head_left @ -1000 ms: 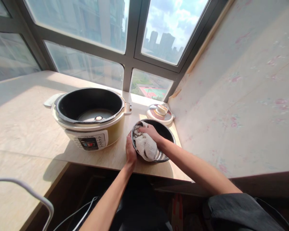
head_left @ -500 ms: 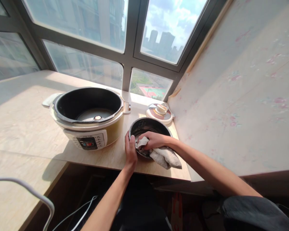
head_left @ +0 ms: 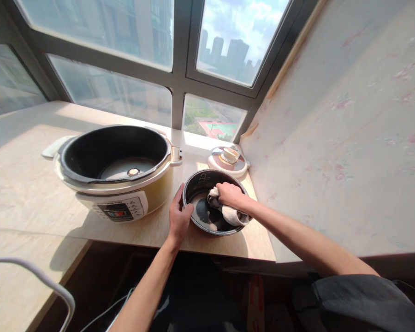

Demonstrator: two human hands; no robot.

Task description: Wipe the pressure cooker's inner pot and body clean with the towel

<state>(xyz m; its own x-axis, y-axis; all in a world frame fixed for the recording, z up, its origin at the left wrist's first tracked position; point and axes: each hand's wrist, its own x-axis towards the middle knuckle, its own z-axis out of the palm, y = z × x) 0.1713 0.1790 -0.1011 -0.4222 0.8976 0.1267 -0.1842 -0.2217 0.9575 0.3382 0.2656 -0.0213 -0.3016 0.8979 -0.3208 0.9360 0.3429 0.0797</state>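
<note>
on the windowside ledge (head_left: pixel 257 242), beside the cooker (head_left: pixel 157 193): one black pot (head_left: pixel 198 184), rim gripped by the left hand (head_left: pixel 179 217); one cloth (head_left: pixel 235 216), held bunched inside by the right hand (head_left: pixel 230 194). interior wiping seemingly in hand; for the next stroke, a steadied rim is called for.

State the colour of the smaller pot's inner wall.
The smaller pot's inner wall is black, best seen in the head view.

We list: pot (head_left: pixel 198 186), centre: left interior open from above; obstacles: right hand (head_left: pixel 232 196), cloth (head_left: pixel 235 216); cooker (head_left: pixel 114 186), centre-left
</note>
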